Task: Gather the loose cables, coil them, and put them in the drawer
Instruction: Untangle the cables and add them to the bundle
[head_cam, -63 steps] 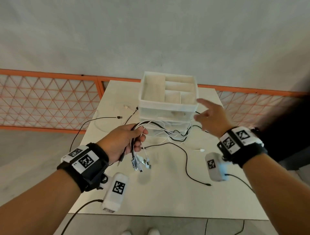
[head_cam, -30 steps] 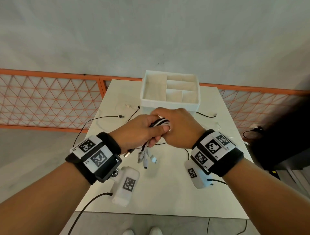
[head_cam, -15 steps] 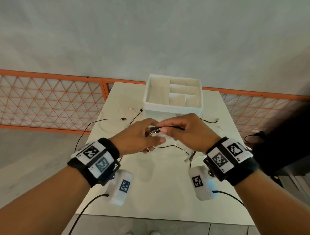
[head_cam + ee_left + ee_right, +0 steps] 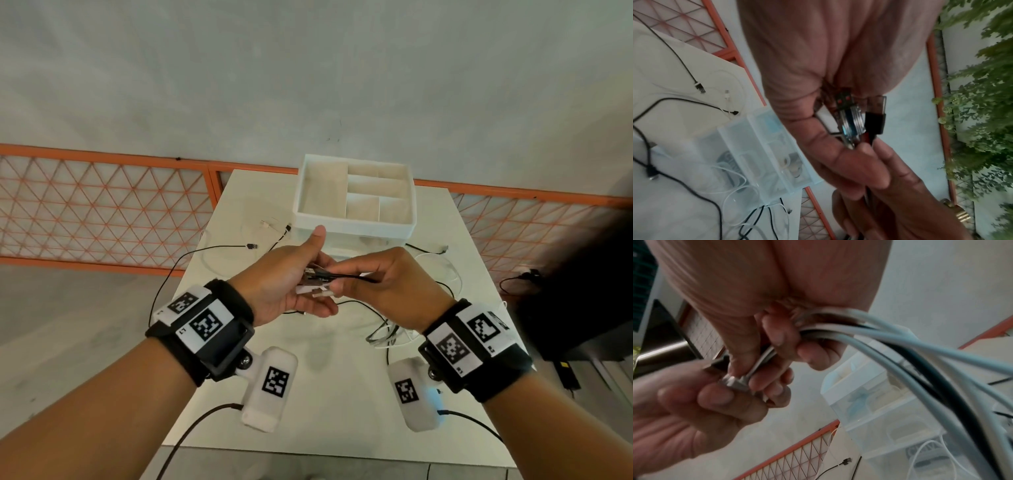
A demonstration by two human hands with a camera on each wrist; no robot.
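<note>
A bundle of black and white cables [image 4: 317, 277] is held level between both hands above the white table [image 4: 342, 411]. My left hand [image 4: 291, 287] curls its fingers under the plug ends [image 4: 851, 120], with its thumb raised. My right hand [image 4: 387, 284] grips the cords [image 4: 900, 345] just past the plugs, and the cords trail down to the table [image 4: 383, 334]. The white drawer unit [image 4: 352, 228] stands behind the hands, topped by a divided open tray. Its translucent drawers [image 4: 764, 146] show coiled items inside.
Loose cables lie on the table: a black cable [image 4: 212, 250] at the left, a white cable [image 4: 267, 224] near the unit, and black [image 4: 424, 248] and white [image 4: 442, 274] cables at the right. An orange mesh fence [image 4: 102, 205] runs behind the table.
My right hand came back from the drawer unit and took hold of the bundle beside my left. The plugs went from hanging down to lying level, and my left thumb lifted.
</note>
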